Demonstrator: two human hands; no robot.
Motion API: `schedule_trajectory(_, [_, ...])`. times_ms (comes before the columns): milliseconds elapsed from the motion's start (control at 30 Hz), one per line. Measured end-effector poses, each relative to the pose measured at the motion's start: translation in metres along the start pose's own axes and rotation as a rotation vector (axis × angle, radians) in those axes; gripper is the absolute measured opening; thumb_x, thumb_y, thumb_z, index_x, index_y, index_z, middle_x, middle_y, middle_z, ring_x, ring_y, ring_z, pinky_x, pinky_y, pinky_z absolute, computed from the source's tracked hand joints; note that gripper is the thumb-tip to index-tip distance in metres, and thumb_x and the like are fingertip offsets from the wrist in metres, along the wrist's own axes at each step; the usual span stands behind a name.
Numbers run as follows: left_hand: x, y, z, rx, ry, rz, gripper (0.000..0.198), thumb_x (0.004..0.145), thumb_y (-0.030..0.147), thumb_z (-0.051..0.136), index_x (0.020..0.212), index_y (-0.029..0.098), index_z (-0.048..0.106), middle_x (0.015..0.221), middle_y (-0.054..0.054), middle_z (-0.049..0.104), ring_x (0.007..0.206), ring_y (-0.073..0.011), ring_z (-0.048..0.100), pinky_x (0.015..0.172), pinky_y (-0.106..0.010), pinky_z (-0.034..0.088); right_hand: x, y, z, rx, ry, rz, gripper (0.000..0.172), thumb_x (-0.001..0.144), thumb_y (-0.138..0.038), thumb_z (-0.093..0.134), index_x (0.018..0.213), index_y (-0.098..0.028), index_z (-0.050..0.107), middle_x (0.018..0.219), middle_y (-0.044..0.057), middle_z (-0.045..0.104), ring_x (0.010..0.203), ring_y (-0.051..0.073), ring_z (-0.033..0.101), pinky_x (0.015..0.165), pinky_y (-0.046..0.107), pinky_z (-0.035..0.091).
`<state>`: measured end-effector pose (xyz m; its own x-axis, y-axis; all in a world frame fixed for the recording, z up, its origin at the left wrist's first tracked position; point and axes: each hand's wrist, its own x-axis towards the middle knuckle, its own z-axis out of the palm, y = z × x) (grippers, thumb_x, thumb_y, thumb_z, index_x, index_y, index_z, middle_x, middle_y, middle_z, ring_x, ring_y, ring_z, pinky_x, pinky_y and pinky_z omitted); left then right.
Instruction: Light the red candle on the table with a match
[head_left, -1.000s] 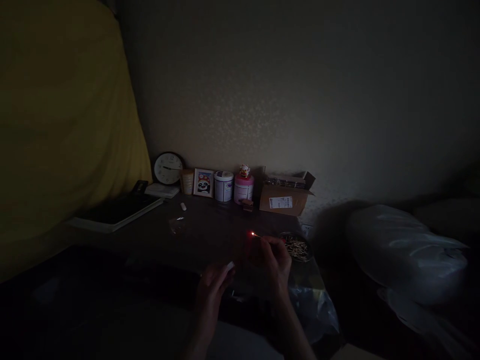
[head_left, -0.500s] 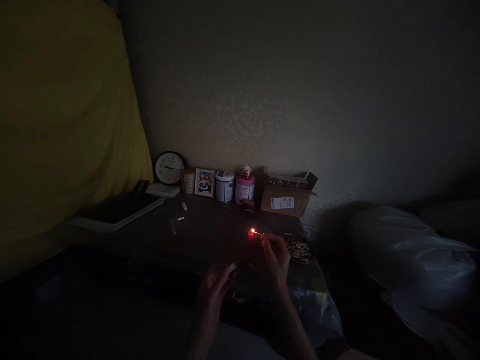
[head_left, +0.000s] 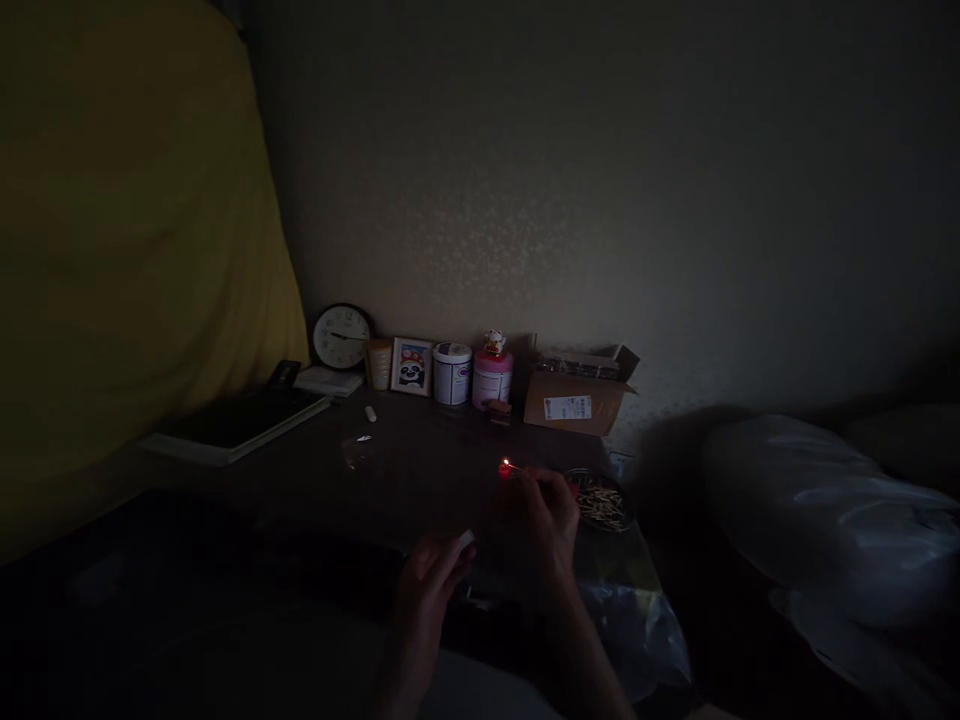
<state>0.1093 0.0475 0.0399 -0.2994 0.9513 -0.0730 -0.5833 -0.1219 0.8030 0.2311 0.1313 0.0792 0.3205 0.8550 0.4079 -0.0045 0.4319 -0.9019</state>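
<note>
Between the fingertips of my right hand point(head_left: 553, 510) is a thin match point(head_left: 516, 467), its tip at a small flame above a short red candle point(head_left: 504, 472). The candle stands on the dark table. My left hand point(head_left: 433, 572) is closed on a small pale box point(head_left: 466, 540), which looks like a matchbox, held low in front of the table's near edge. Just right of my right hand sits a round dish of matchsticks point(head_left: 602, 505). Something red beside the dish is partly hidden by my fingers.
Along the wall stand a clock point(head_left: 341, 337), a framed panda picture point(head_left: 412, 367), a white tin point(head_left: 452, 374), a pink-lidded tin point(head_left: 492, 382) with a cat figurine on top, and a cardboard box point(head_left: 574, 400). A large book point(head_left: 240, 425) lies left. Plastic bags point(head_left: 825, 510) fill the right.
The flame looks smaller and dimmer than before. My right hand has shifted very slightly, and the match stays at the candle. My left hand keeps its hold on the small box.
</note>
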Motion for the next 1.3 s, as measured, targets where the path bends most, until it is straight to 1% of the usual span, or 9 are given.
schedule_trajectory(100, [-0.001, 0.000, 0.000, -0.001, -0.003, 0.011, 0.026, 0.067, 0.036, 0.069, 0.085, 0.017, 0.066, 0.090, -0.006, 0.068, 0.088, -0.0202, 0.063, 0.077, -0.029, 0.049, 0.000, 0.000, 0.000, 0.013, -0.046, 0.043, 0.024, 0.073, -0.041, 0.062, 0.075, -0.017, 0.060, 0.067, -0.001, 0.060, 0.061, 0.014, 0.056, 0.054, 0.023, 0.044])
schedule_trajectory(333, [-0.001, 0.000, 0.000, 0.019, -0.007, 0.017, 0.027, 0.068, 0.037, 0.069, 0.086, 0.017, 0.067, 0.089, -0.007, 0.068, 0.088, -0.0215, 0.063, 0.078, -0.031, 0.049, 0.000, 0.001, 0.001, 0.025, -0.031, 0.023, 0.024, 0.071, -0.040, 0.064, 0.074, -0.017, 0.060, 0.065, -0.001, 0.060, 0.057, 0.013, 0.055, 0.054, 0.024, 0.044])
schedule_trajectory(800, [-0.002, 0.003, 0.000, 0.010, -0.010, 0.009, 0.026, 0.069, 0.038, 0.068, 0.084, 0.016, 0.066, 0.089, -0.007, 0.067, 0.089, -0.0217, 0.062, 0.080, -0.032, 0.047, 0.000, 0.000, -0.002, 0.006, -0.049, -0.002, 0.022, 0.072, -0.039, 0.062, 0.075, -0.017, 0.061, 0.072, 0.001, 0.062, 0.065, 0.014, 0.056, 0.060, 0.025, 0.044])
schedule_trajectory(933, [-0.003, 0.002, 0.000, 0.008, -0.031, 0.016, 0.024, 0.072, 0.036, 0.066, 0.086, 0.016, 0.065, 0.090, -0.006, 0.067, 0.092, -0.0207, 0.061, 0.080, -0.030, 0.047, -0.005, -0.012, -0.003, 0.029, -0.041, 0.005, 0.021, 0.071, -0.038, 0.064, 0.074, -0.018, 0.062, 0.071, 0.000, 0.062, 0.067, 0.015, 0.056, 0.061, 0.025, 0.044])
schedule_trajectory(1067, [-0.001, 0.000, -0.003, -0.001, -0.020, 0.016, 0.024, 0.071, 0.035, 0.067, 0.086, 0.016, 0.065, 0.087, -0.005, 0.066, 0.088, -0.0190, 0.062, 0.077, -0.028, 0.048, -0.010, -0.040, -0.014, 0.090, -0.055, 0.045, 0.018, 0.072, -0.035, 0.066, 0.072, -0.018, 0.061, 0.064, -0.002, 0.058, 0.063, 0.013, 0.053, 0.058, 0.022, 0.041])
schedule_trajectory(1133, [0.000, 0.000, -0.004, -0.009, -0.008, 0.012, 0.025, 0.070, 0.035, 0.068, 0.085, 0.016, 0.065, 0.087, -0.005, 0.066, 0.088, -0.0189, 0.062, 0.076, -0.028, 0.048, -0.012, -0.054, -0.027, 0.182, -0.093, 0.052, 0.017, 0.072, -0.032, 0.066, 0.067, -0.018, 0.058, 0.061, -0.004, 0.054, 0.060, 0.010, 0.050, 0.057, 0.020, 0.039])
schedule_trajectory(1200, [0.001, 0.002, -0.006, -0.014, 0.006, 0.010, 0.027, 0.068, 0.035, 0.070, 0.086, 0.016, 0.065, 0.089, -0.005, 0.066, 0.087, -0.0191, 0.062, 0.076, -0.028, 0.049, -0.014, -0.061, -0.045, 0.318, -0.197, 0.114, 0.021, 0.074, -0.034, 0.064, 0.064, -0.019, 0.055, 0.057, -0.005, 0.051, 0.055, 0.009, 0.046, 0.054, 0.019, 0.037])
schedule_trajectory(1267, [0.001, 0.004, -0.006, -0.021, 0.019, 0.008, 0.030, 0.065, 0.036, 0.072, 0.086, 0.016, 0.065, 0.089, -0.005, 0.067, 0.086, -0.0192, 0.063, 0.074, -0.028, 0.049, -0.016, -0.060, -0.066, 0.362, -0.390, 0.207, 0.025, 0.075, -0.038, 0.062, 0.061, -0.019, 0.053, 0.053, -0.005, 0.048, 0.049, 0.008, 0.044, 0.050, 0.020, 0.036])
schedule_trajectory(1300, [0.001, 0.005, -0.006, -0.024, 0.025, 0.008, 0.031, 0.064, 0.037, 0.073, 0.086, 0.016, 0.065, 0.089, -0.005, 0.067, 0.085, -0.0191, 0.063, 0.074, -0.028, 0.049, -0.017, -0.057, -0.076, 0.295, -0.499, 0.237, 0.025, 0.074, -0.038, 0.063, 0.061, -0.019, 0.054, 0.052, -0.005, 0.048, 0.048, 0.008, 0.043, 0.049, 0.020, 0.036])
